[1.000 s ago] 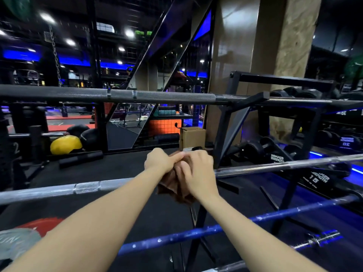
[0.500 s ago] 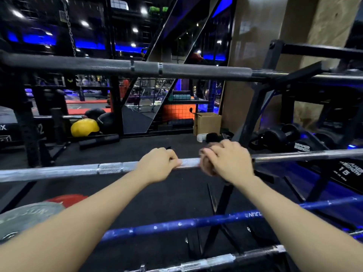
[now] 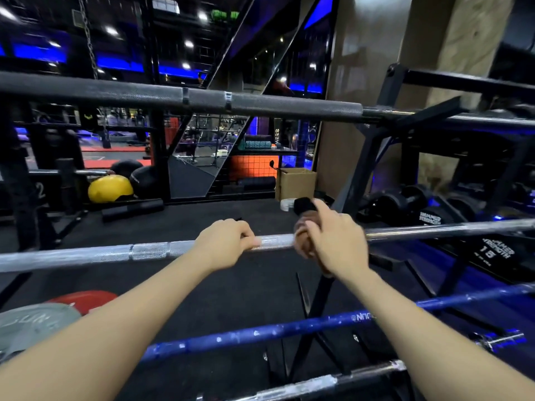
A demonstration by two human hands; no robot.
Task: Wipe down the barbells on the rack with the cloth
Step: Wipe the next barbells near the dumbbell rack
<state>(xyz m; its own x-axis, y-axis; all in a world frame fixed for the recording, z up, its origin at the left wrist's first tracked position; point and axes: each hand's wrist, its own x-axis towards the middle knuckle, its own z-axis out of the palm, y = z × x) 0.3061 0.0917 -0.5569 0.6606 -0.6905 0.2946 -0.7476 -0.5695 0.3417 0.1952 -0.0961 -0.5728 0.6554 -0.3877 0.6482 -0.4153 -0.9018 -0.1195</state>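
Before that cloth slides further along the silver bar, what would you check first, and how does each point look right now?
1. Cloth wrapped on the silver barbell: ok, the right hand holds it bunched around the bar.
2. Left hand steadying the bar: ok, its fingers curl over it.
3. Bar seated on the rack: cannot tell, the support point is hidden behind the right hand.
4. Path to the right free: ok, bare shaft shows beyond the right hand.
5. Black barbell and blue barbell wiped: cannot tell.

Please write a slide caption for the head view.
Left hand steadies the silver barbell; right hand wipes it with a brown cloth.
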